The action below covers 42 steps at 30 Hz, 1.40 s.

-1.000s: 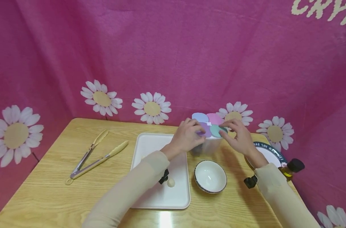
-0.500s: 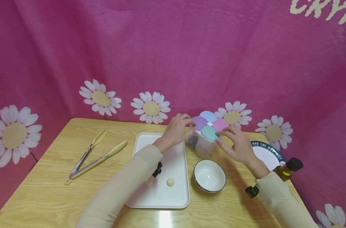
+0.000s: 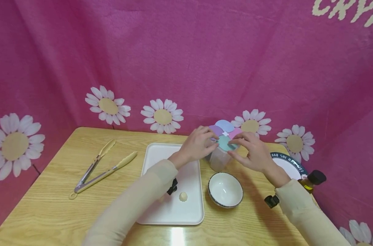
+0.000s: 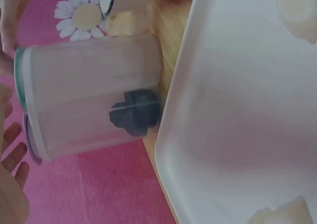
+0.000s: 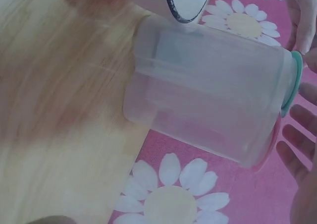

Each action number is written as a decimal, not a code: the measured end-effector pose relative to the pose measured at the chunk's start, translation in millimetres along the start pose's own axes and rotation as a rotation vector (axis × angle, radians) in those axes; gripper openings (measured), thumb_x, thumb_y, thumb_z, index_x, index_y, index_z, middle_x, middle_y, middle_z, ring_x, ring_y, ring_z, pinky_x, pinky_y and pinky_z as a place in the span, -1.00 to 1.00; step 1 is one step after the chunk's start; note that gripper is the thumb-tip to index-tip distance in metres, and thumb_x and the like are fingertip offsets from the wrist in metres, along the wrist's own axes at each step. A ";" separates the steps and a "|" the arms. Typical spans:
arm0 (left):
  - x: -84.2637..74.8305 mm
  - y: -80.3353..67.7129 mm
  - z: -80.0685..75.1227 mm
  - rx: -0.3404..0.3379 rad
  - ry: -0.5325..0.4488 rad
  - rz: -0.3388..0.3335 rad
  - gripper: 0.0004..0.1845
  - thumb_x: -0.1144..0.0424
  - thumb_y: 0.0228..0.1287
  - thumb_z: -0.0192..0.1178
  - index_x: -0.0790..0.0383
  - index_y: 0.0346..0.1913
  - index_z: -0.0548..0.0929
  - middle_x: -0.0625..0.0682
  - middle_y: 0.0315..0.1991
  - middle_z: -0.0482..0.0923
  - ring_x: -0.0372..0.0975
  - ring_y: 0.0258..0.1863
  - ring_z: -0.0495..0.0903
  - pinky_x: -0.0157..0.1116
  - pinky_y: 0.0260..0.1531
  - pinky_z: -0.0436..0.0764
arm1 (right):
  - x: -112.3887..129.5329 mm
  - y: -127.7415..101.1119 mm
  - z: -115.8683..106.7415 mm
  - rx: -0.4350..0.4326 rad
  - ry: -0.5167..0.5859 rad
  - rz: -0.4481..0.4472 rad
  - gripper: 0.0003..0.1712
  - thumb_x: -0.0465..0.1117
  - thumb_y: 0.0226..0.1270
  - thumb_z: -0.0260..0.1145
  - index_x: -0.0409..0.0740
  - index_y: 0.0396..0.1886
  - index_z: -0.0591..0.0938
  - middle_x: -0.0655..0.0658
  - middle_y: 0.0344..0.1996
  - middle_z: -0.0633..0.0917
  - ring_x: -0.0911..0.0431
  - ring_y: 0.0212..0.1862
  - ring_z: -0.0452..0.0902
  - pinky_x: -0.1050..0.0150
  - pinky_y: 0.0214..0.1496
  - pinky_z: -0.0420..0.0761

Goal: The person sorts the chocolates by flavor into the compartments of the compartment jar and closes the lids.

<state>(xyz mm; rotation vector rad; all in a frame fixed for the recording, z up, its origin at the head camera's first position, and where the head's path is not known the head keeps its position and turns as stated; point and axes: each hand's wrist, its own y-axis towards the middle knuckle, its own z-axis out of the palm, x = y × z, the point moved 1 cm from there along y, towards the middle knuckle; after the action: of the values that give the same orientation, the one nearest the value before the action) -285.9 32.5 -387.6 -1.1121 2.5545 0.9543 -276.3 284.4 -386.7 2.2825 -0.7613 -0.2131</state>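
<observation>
Right of frame centre, left hand (image 3: 196, 145) and right hand (image 3: 254, 153), fingers loosely parted, seem set on opening the green lid (image 3: 224, 144), likely needing upward thumb pressure next

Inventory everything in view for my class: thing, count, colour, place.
Backdrop: one, magenta, daisy-printed, rear
Table: one, light wood, foreground
Tray: one, white, table's centre
Pale pieces: at least two, cream, on tray
Bowl: one, white, dark-rimmed, right of tray
Container: one, translucent, behind bowl
Petal-shaped covers: four; purple, blue, pink, green; atop container
Dark pieces: count unclear, bluish black, inside container
Tongs: one pair, beige and silver, table's left
Plate: one, white, dark-rimmed, table's right
Bottle: one, black-capped, by plate
Wrist devices: two, black, at wrists
Sleeves: two, beige, on both arms
Left hand: one, at covers
Right hand: one, at covers
</observation>
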 end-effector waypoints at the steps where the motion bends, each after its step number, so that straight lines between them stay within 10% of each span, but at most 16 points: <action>1: -1.0 -0.5 1.1 -0.001 -0.003 0.009 -0.76 0.10 0.44 0.37 0.12 0.03 0.78 0.01 0.02 0.69 -0.09 0.12 0.58 -0.13 0.20 0.59 | -0.1 2.2 0.4 0.011 0.006 -0.016 -0.67 0.01 0.18 0.52 -0.11 -0.17 0.81 -0.12 -0.14 0.75 -0.02 -0.08 0.60 0.12 -0.17 0.57; 42: 1.7 0.5 7.5 -0.010 0.027 0.003 -0.68 -0.03 0.43 0.37 0.05 0.08 0.77 -0.05 0.05 0.72 -0.15 0.07 0.57 -0.24 0.10 0.63 | -9.8 18.0 5.9 -0.009 -0.016 -0.166 -0.73 -0.05 0.17 0.42 -0.16 -0.30 0.80 -0.14 -0.30 0.78 0.09 -0.46 0.64 0.28 -0.54 0.55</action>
<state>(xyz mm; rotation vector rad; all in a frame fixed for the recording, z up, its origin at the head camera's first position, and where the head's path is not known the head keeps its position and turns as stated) -288.0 36.5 -393.9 -1.1316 2.5759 0.9608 -294.7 276.3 -379.5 2.3393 -0.5771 -0.3110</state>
